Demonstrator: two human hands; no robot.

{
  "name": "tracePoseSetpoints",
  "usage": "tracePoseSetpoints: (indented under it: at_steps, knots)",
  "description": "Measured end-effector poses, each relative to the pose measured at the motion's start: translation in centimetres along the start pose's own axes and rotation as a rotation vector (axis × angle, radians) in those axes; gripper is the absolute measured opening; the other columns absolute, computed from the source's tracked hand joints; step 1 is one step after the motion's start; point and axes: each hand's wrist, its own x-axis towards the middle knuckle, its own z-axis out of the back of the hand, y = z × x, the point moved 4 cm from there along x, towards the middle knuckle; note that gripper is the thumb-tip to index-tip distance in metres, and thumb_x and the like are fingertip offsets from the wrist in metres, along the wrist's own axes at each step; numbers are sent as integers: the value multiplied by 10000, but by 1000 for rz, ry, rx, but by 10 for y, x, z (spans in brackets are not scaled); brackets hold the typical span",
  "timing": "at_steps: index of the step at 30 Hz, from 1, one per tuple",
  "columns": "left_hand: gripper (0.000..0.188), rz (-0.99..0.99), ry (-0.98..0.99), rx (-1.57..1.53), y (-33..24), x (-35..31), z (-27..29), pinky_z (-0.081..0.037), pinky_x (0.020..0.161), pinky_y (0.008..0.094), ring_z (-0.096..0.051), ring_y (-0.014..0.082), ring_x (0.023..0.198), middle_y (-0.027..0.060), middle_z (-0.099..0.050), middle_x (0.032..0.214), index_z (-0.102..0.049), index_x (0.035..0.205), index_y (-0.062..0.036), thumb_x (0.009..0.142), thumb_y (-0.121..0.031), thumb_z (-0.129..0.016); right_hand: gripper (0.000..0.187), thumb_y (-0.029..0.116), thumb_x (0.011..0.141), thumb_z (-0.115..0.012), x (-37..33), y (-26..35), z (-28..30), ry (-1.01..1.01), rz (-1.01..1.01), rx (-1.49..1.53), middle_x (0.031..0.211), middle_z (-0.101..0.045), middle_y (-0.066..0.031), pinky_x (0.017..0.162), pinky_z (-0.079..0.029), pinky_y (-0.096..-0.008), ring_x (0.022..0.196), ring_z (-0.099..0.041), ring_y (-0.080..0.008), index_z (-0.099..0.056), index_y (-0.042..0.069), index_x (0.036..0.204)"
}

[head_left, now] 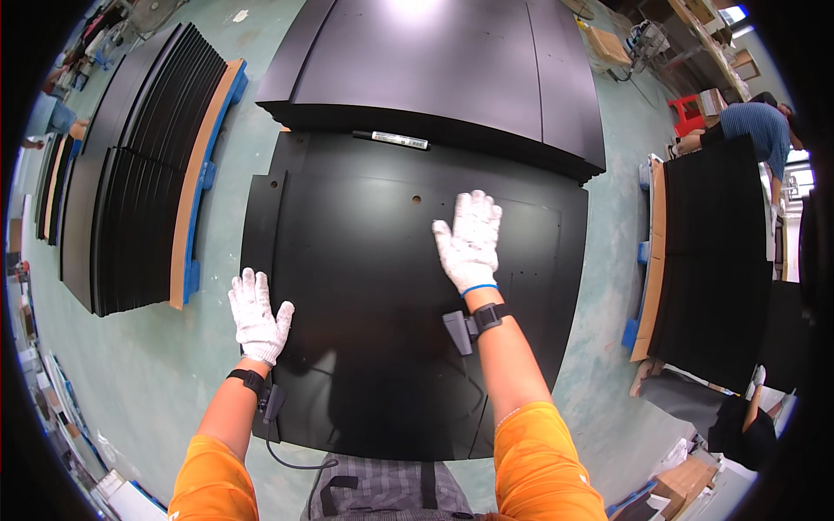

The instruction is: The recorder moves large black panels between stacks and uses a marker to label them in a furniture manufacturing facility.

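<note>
In front of me lies a wide black panel (373, 243) with small drilled holes. My right hand (472, 236), in a white knit glove with dark smudges, is held over its right half with the fingers stretched out; whether it touches the surface I cannot tell. My left hand (257, 319), gloved the same way, is at the panel's left edge with its fingers out and thumb apart. Neither hand holds anything. Near the panel's far edge rests a black marker pen (395, 140) with a white label.
Beyond the panel rises a higher stack of black boards (417, 61). More boards stand in rows on the left (148, 165) and right (712, 260), over blue pallets. At the right, a person in a striped shirt (754, 130) bends by a red stool (686, 113). Another person (52, 117) is far left.
</note>
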Motion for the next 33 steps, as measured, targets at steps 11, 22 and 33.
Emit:
tracePoseSetpoints:
  at_steps: [11,22,33]
  knots:
    - [743,23,36,-40,-3,5,3,-110,1142,518,-160,421,1397,178,-198,1527,-286,1447,-51,851,-403,-559,665,426,910,-464,-6,40,-7,70,222,-44,1467,-306,-225,1162,-88,-468,1389,-228,-369,-350,-12,1397]
    - [726,20,2,-81,1,1,2,-108,1147,513,-160,401,1403,154,-202,1531,-271,1461,-88,862,-393,-545,694,466,927,-422,-5,27,-8,96,21,-104,1497,-242,-218,1163,-60,-473,1406,-172,-364,-300,0,1426]
    - [714,23,43,-22,1,1,3,-99,1149,507,-147,397,1407,163,-194,1531,-250,1465,-66,894,-419,-491,730,492,945,-350,-9,-109,8,91,-353,-226,1523,-167,-216,1161,-28,-456,1423,-100,-360,-206,-9,1456]
